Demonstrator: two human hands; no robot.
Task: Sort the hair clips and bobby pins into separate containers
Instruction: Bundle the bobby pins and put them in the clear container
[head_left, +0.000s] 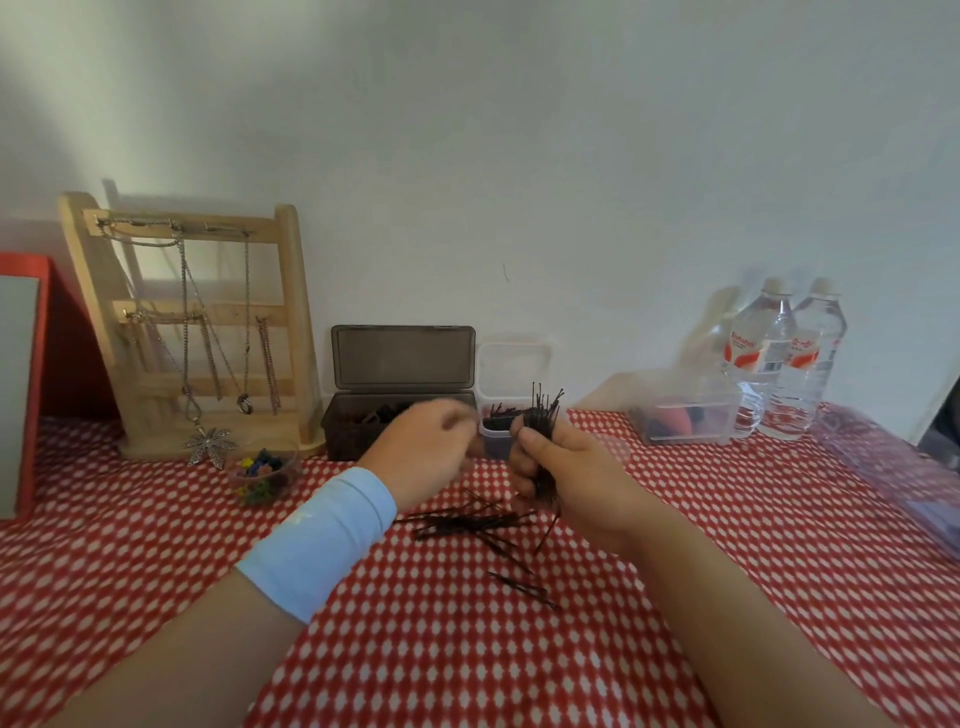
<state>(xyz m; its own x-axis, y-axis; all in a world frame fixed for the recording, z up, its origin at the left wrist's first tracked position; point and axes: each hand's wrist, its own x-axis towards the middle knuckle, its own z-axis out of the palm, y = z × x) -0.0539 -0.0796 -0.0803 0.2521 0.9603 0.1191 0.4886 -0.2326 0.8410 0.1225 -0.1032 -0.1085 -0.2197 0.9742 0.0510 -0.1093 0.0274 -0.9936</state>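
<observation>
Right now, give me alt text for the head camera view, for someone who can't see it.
A person's right grip holds a bundle of dark bobby pins above a red-and-white tablecloth, the blurred left grip beside it. More loose pins lie below; behind stand a small clear container of pins and an open dark box.

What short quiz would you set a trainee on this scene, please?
1. True or false: the right hand grips a bundle of bobby pins.
2. The loose bobby pins lie: A on the tablecloth; B in a drawer; C on the floor.
3. How many water bottles stand at the far right?
Key: 1 true; 2 A; 3 two.
</observation>
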